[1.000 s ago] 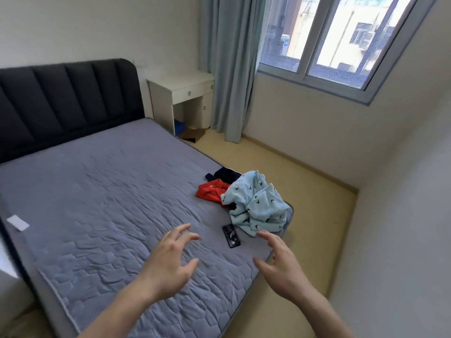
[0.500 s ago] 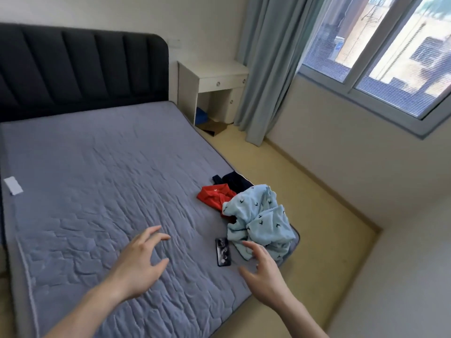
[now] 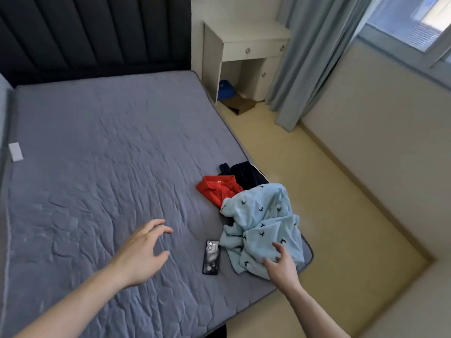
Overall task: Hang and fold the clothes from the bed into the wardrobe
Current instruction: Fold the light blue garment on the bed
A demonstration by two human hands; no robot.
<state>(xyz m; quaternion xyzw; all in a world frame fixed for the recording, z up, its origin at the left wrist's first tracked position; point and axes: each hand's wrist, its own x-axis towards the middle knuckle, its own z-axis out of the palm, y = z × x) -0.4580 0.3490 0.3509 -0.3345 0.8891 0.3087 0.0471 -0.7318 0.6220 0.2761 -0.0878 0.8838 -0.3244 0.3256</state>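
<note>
R hand (image 3: pixel 280 265), fingers spread, nears blue shirt (image 3: pixel 266 228); L hand (image 3: pixel 141 252) loose, empty—rec. grip collar/shoulders, lift clear of phone (image 3: pixel 211 257).

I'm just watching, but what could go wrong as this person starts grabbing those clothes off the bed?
The phone lies right beside the light blue garment that the right hand is reaching; a quick pull might drag or flick it off the mattress. The pile sits at the bed's corner, so the red garment or dark garment tucked under the blue one could slide onto the floor.
</note>
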